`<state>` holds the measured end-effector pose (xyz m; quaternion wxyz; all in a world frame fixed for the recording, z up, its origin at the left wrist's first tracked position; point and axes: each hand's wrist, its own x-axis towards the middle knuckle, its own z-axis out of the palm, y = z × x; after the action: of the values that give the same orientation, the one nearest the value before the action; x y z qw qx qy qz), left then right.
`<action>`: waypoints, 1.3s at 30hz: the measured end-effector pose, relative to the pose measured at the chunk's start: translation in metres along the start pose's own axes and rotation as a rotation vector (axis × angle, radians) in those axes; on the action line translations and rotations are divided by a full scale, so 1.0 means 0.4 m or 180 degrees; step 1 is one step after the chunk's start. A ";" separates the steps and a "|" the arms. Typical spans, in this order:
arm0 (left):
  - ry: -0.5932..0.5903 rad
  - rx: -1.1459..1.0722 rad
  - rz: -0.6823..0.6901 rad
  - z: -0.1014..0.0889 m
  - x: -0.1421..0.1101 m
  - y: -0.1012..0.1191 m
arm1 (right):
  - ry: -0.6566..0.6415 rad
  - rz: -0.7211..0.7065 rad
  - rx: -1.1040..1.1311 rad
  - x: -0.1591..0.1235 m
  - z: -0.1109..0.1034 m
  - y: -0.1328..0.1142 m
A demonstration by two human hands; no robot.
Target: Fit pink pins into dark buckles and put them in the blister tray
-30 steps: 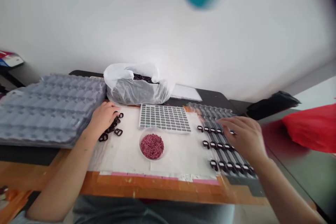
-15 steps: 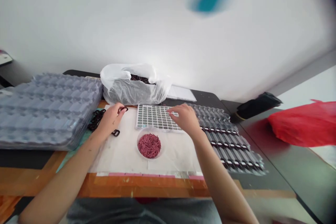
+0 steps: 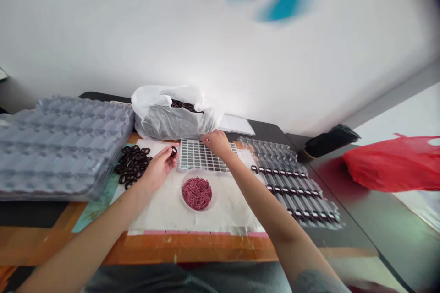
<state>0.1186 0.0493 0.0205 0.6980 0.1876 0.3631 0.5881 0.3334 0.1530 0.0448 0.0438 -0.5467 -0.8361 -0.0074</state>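
Observation:
My left hand (image 3: 161,167) is closed on a small black buckle-like ring (image 3: 174,151), held just off the left edge of a white gridded tray (image 3: 179,161). Small dark rectangular pieces fill the tray's cells. At the tray's far edge my right hand (image 3: 216,143) has its fingertips pinched together; whatever they grip is too small to make out. A loose pile of black rings (image 3: 132,165) lies left of my left hand. In front of the tray stands a clear round bowl (image 3: 213,201) of thin dark-pink sticks (image 3: 196,193).
Stacked clear ridged plastic trays (image 3: 65,146) fill the left side. A white plastic bag (image 3: 165,121) of dark pieces stands behind. On the right lies a ridged tray (image 3: 292,178) with rows of black rings. Further right are a red bag (image 3: 392,162) and a blue-bladed fan (image 3: 282,4) overhead.
My right hand has moved left across the gridded tray to its far edge. My left hand has shifted right toward the tray with a black ring, uncovering more of the pile.

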 end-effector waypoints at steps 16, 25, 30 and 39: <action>-0.0092 0.0025 -0.0388 0.016 -0.021 0.000 | 0.0996 -0.0270 0.1732 -0.140 -0.086 -0.117; -0.0261 0.0306 -0.0469 0.016 -0.033 -0.025 | 0.1482 -0.0607 0.1583 -0.181 -0.050 -0.183; -0.0377 0.0371 -0.0381 0.009 -0.033 -0.034 | 0.1424 -0.0587 0.1444 -0.184 -0.042 -0.179; -0.0369 0.0553 -0.0295 0.008 -0.033 -0.041 | 0.1357 -0.0643 0.1303 -0.193 -0.040 -0.178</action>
<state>0.1315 0.0332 0.0153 0.7253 0.2641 0.3800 0.5097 0.3001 0.0529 0.0569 0.3264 -0.4268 -0.8423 0.0422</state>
